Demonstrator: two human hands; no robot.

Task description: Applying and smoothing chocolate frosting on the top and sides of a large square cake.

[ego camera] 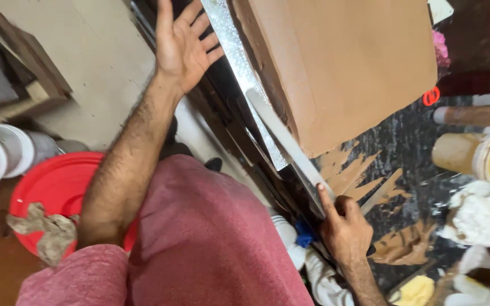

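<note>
We log the right hand [344,226] gripping the long icing scraper [287,144] — blade running toward 11 o'clock along the chocolate-frosted cake [341,68] side — left hand [182,45] splayed, empty, farther off.

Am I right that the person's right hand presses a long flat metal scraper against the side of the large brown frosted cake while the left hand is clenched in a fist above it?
Not quite: in the head view the left hand is open, fingers spread, not clenched. The rest holds: the right hand holds the long flat metal scraper against the side of the large brown frosted cake.
</note>
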